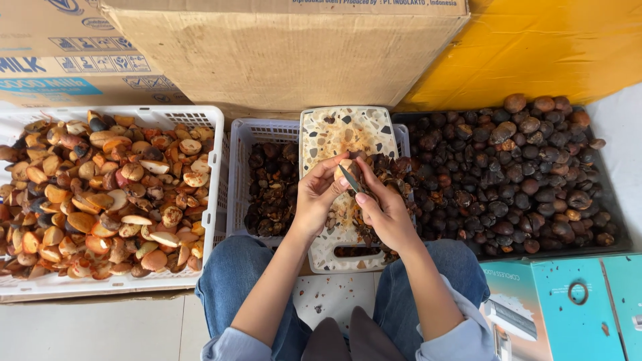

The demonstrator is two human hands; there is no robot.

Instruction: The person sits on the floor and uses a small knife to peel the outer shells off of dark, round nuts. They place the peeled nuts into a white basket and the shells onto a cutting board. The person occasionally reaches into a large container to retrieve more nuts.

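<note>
My left hand (315,195) holds a small pale-brown nut (348,166) over a speckled cutting board (348,130). My right hand (386,210) grips a small knife (350,179) whose dark blade rests against the nut. The board lies across a small white basket (239,180) that holds dark shell scraps (271,190). Brown scraps also lie on the board by my right hand. My knees in blue jeans sit just below the board.
A big white crate (215,154) on the left is heaped with peeled orange-and-cream nuts (100,194). A black tray (618,227) on the right holds many dark unpeeled nuts (521,174). Cardboard boxes (281,47) stand behind; teal boxes (568,301) lie at lower right.
</note>
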